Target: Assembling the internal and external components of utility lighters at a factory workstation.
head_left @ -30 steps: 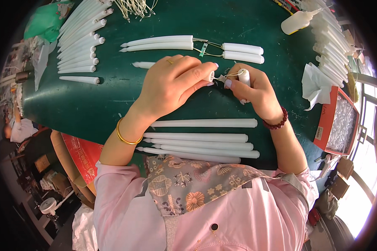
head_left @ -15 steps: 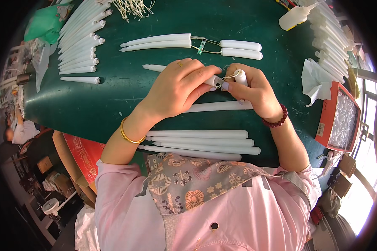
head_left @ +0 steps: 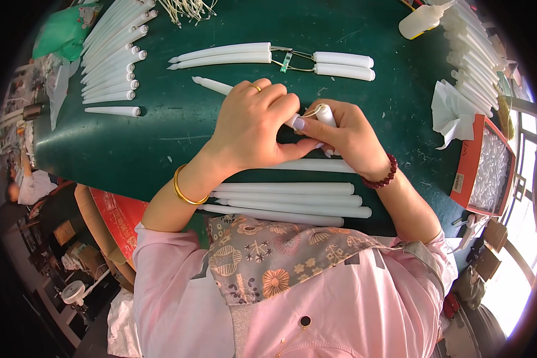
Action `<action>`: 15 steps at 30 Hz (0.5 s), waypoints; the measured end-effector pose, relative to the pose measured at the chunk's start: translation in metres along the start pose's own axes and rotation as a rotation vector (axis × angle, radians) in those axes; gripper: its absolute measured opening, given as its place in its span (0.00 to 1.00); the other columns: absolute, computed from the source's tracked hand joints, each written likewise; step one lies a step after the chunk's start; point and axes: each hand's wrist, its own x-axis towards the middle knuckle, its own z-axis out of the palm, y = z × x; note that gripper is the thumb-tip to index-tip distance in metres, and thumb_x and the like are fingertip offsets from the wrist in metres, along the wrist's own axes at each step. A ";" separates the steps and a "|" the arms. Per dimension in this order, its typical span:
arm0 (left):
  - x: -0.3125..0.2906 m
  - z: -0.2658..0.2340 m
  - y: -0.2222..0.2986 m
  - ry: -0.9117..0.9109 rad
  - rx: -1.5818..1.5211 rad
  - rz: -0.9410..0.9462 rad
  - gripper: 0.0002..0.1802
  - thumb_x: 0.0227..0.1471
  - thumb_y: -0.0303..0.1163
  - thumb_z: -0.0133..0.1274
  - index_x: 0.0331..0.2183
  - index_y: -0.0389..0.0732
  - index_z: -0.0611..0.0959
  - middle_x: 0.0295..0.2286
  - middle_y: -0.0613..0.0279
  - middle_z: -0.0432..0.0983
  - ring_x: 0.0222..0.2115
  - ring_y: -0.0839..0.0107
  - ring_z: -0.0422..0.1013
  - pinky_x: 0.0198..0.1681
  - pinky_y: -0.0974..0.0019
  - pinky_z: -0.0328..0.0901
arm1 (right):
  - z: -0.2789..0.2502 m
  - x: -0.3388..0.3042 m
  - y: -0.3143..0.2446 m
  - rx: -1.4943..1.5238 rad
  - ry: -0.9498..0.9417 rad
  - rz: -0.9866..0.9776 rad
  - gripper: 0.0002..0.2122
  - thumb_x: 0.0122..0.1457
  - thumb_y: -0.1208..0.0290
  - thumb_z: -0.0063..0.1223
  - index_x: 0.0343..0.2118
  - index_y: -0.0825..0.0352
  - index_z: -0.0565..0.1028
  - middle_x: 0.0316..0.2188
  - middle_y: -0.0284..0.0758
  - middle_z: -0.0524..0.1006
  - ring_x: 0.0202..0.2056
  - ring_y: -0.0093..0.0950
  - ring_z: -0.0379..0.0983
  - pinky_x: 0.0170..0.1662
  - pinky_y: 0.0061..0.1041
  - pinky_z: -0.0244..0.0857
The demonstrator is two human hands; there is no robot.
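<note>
My left hand [head_left: 253, 128] is closed around a white taper candle [head_left: 212, 85]. The candle's pointed tip sticks out to the far left of the hand. My right hand [head_left: 355, 134] grips a short white tube [head_left: 324, 115], from whose top a thin pale wire loops across to the candle. The right thumb presses at the candle's open end, and the fingertips of both hands meet there, partly hidden. Beyond the hands, two candles [head_left: 224, 53] and two short tubes [head_left: 343, 65] lie joined by wires and a small green circuit board [head_left: 286, 61].
Several white tapers lie close to me [head_left: 286, 201], and one long white tube [head_left: 316, 164] rests just under my hands. More candles [head_left: 110, 83] are lined up at left. At right are a glue bottle [head_left: 420, 22], white plastic tubes [head_left: 468, 59] and a red box [head_left: 470, 161].
Both hands and the candle have shifted slightly left. The left fingers have curled further over, and the candle end and the short tube's wire are now closer together under the right thumb.
</note>
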 end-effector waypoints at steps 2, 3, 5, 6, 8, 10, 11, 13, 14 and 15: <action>0.001 0.000 0.001 0.046 0.005 0.019 0.26 0.34 0.45 0.73 0.24 0.45 0.73 0.23 0.65 0.64 0.25 0.64 0.64 0.28 0.61 0.57 | 0.002 0.000 0.001 0.015 -0.026 0.002 0.13 0.66 0.61 0.64 0.35 0.67 0.79 0.20 0.23 0.72 0.21 0.11 0.62 0.24 0.16 0.55; 0.002 0.000 0.001 0.094 0.010 0.036 0.24 0.34 0.43 0.72 0.22 0.45 0.72 0.21 0.65 0.63 0.23 0.64 0.63 0.26 0.62 0.56 | 0.001 0.000 0.001 0.017 -0.023 0.001 0.13 0.66 0.61 0.64 0.35 0.67 0.79 0.20 0.23 0.72 0.21 0.11 0.62 0.24 0.16 0.55; 0.002 0.000 0.001 0.132 0.031 0.055 0.21 0.37 0.43 0.69 0.21 0.45 0.72 0.20 0.66 0.63 0.21 0.65 0.62 0.24 0.63 0.55 | -0.003 0.001 -0.001 -0.010 -0.099 0.001 0.12 0.66 0.62 0.63 0.38 0.68 0.79 0.23 0.25 0.73 0.23 0.12 0.64 0.25 0.16 0.57; 0.002 -0.001 0.001 0.173 0.052 0.073 0.19 0.39 0.42 0.67 0.20 0.45 0.73 0.18 0.66 0.62 0.19 0.65 0.61 0.23 0.63 0.54 | -0.007 0.001 -0.002 -0.008 -0.099 0.000 0.12 0.66 0.62 0.63 0.38 0.68 0.79 0.23 0.25 0.73 0.23 0.12 0.64 0.25 0.16 0.57; -0.001 -0.006 -0.004 0.222 0.027 0.090 0.16 0.40 0.41 0.64 0.19 0.45 0.73 0.17 0.67 0.62 0.17 0.65 0.61 0.21 0.64 0.53 | -0.016 0.001 -0.005 0.120 -0.223 -0.059 0.13 0.67 0.63 0.61 0.42 0.69 0.78 0.26 0.28 0.76 0.25 0.13 0.66 0.28 0.16 0.60; -0.002 -0.007 -0.008 0.272 0.006 0.103 0.15 0.41 0.40 0.62 0.19 0.45 0.74 0.16 0.67 0.62 0.16 0.66 0.60 0.20 0.64 0.53 | -0.018 0.000 -0.007 0.101 -0.212 -0.086 0.13 0.68 0.64 0.59 0.45 0.70 0.78 0.28 0.29 0.77 0.27 0.14 0.68 0.29 0.16 0.62; -0.003 -0.006 -0.009 0.295 0.035 0.106 0.15 0.42 0.41 0.62 0.18 0.45 0.74 0.15 0.68 0.62 0.15 0.67 0.60 0.20 0.65 0.53 | -0.018 0.001 -0.008 0.081 -0.201 -0.112 0.13 0.69 0.65 0.58 0.47 0.71 0.77 0.30 0.29 0.78 0.30 0.14 0.70 0.31 0.16 0.63; -0.005 -0.003 -0.011 0.342 0.093 0.113 0.16 0.42 0.42 0.62 0.17 0.47 0.73 0.15 0.69 0.63 0.14 0.69 0.60 0.19 0.67 0.53 | -0.009 -0.004 -0.008 0.043 -0.221 -0.098 0.12 0.70 0.72 0.56 0.51 0.72 0.75 0.37 0.31 0.79 0.36 0.16 0.74 0.36 0.17 0.67; -0.006 -0.004 -0.011 0.342 0.093 0.113 0.16 0.42 0.42 0.62 0.17 0.47 0.73 0.15 0.69 0.63 0.14 0.69 0.60 0.19 0.67 0.53 | -0.004 -0.006 -0.003 0.026 -0.172 -0.234 0.12 0.69 0.76 0.55 0.53 0.72 0.74 0.41 0.32 0.78 0.38 0.18 0.74 0.39 0.19 0.69; -0.006 -0.007 -0.011 0.262 0.105 0.067 0.14 0.45 0.41 0.61 0.20 0.46 0.75 0.16 0.68 0.65 0.16 0.67 0.63 0.20 0.66 0.56 | -0.001 -0.007 0.000 0.009 -0.124 -0.370 0.14 0.68 0.80 0.54 0.55 0.72 0.73 0.45 0.33 0.78 0.41 0.19 0.75 0.42 0.20 0.70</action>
